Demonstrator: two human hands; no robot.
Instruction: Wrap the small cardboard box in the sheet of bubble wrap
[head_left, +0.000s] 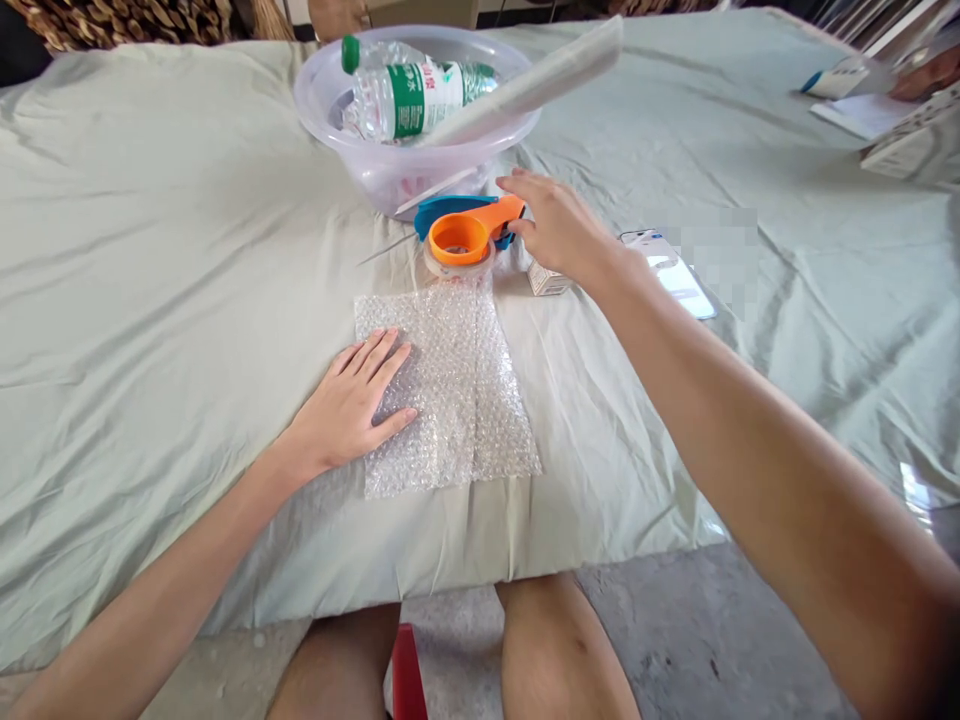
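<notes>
A sheet of bubble wrap [465, 390] lies flat on the pale green cloth. My left hand [352, 405] rests palm down on its left part, fingers spread. Just beyond the sheet sits an orange and blue tape dispenser [461, 235] with a roll of clear tape. My right hand [551, 225] reaches to the dispenser's right end, its fingers curled at the orange handle. A small white box [546, 281] lies under that hand's wrist.
A clear plastic basin [375, 165] behind the dispenser holds a water bottle [409, 95] and a rolled white sheet [540, 75]. A phone [675, 275] lies to the right. Boxes and papers [892, 120] sit at the far right. The table edge runs near my knees.
</notes>
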